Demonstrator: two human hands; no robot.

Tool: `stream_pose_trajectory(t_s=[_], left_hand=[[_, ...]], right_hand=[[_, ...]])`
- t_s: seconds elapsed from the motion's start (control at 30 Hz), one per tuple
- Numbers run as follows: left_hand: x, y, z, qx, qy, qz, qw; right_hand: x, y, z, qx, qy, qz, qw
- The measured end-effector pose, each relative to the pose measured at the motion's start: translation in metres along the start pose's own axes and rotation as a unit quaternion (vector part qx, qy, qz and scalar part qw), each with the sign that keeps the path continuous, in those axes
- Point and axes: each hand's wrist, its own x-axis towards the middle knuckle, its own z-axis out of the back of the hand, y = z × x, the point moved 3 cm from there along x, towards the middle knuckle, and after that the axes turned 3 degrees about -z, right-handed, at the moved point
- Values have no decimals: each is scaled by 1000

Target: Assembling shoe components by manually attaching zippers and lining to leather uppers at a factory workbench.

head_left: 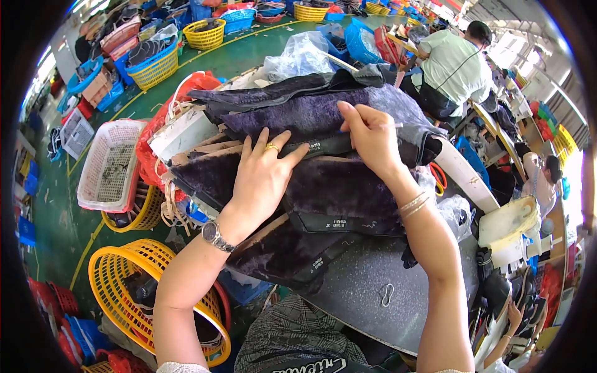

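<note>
Overlapping dark purple-black plush fabric panels (351,186) lie beneath both hands. The left hand (264,166), fingers spread, rests upon them; the right hand (375,140) curls around a slim pale pen-like stick (390,126). Nearer the body: grey speckled tabletop (367,298).

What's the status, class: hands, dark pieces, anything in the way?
Left hand spread on layered dark pieces. Right hand holding slim pen-like tool. White string loop on tabletop, away from hands.
</note>
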Motion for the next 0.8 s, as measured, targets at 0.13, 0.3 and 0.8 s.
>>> stream_pose_trajectory(t_s=[0.13,0.3,0.8], left_hand=[[2,2,-7,0,0,6,1000],[2,2,-7,-6,-3,8,1000],[-72,28,63,46,91,-66,993]], right_hand=[[-4,-10,-3,3,46,-31,998],[-9,-9,-2,-58,12,38,998],[-66,57,-50,182,275,-21,944]])
